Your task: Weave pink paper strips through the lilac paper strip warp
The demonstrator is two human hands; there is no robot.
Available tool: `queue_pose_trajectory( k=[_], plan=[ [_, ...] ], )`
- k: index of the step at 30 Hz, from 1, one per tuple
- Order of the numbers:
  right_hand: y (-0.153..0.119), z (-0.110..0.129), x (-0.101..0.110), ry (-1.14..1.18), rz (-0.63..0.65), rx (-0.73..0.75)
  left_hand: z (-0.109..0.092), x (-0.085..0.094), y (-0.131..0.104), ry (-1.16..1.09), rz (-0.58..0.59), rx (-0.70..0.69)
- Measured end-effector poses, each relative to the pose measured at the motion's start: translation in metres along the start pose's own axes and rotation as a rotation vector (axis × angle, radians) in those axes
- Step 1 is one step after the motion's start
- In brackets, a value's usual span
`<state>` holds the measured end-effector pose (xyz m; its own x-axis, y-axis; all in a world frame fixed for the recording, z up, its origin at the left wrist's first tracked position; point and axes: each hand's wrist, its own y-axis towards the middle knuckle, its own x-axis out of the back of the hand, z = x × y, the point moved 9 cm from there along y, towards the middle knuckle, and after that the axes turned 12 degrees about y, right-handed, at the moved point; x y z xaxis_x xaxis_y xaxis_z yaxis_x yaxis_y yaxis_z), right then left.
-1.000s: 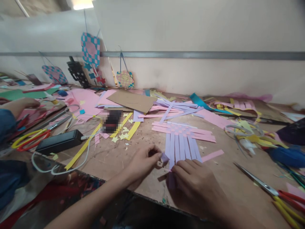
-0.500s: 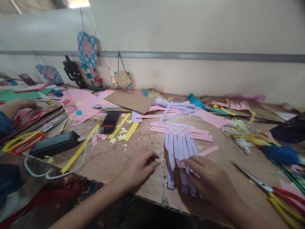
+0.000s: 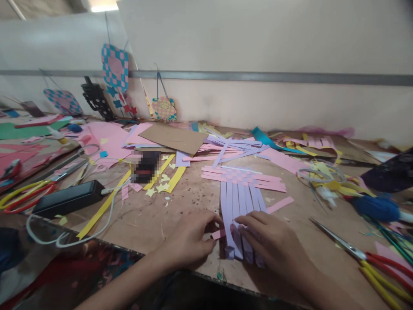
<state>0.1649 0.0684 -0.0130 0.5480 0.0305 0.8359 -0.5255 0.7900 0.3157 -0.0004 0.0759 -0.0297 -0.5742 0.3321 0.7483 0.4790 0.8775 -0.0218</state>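
Observation:
A woven paper piece lies in front of me, with a pink and lilac checked patch (image 3: 238, 175) at its far end. Its loose lilac paper strips (image 3: 229, 202) run toward the table's near edge. My left hand (image 3: 193, 237) is left of them, thumb and fingers closed on a pink paper strip (image 3: 218, 234) whose other end goes in among the lilac strips. My right hand (image 3: 274, 241) lies over the right-hand lilac strips, its fingertips bent around one of them; the thumb is mostly hidden.
Scissors (image 3: 351, 249) lie at right beside blue yarn (image 3: 376, 209). A black power adapter (image 3: 69, 198), a white cable (image 3: 111, 215) and more scissors (image 3: 32, 193) are at left. Paper strips and brown card (image 3: 172, 137) are piled behind. Woven hangings (image 3: 115, 66) lean on the wall.
The pink strip's end, earlier at my right fingertips over the lilac strips, now shows at my left fingers, left of them. My left hand has closed on it. The other person's hand at left is gone.

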Motion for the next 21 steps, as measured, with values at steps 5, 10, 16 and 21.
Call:
queue_pose_trajectory(
  k=[5,10,16,21],
  plan=[
    [-0.01,-0.044,0.031,-0.006,-0.084,-0.076,0.008,-0.009,0.003,-0.097,0.058,0.059],
    [-0.015,-0.083,0.045,-0.014,-0.034,-0.105,0.01,-0.007,0.008,0.018,0.039,0.098],
    [-0.02,-0.095,0.045,0.031,-0.021,-0.124,-0.005,-0.008,0.003,0.195,0.013,0.077],
    [-0.024,-0.092,0.045,0.068,-0.054,-0.163,0.007,-0.008,0.006,0.072,0.021,0.136]
  ],
)
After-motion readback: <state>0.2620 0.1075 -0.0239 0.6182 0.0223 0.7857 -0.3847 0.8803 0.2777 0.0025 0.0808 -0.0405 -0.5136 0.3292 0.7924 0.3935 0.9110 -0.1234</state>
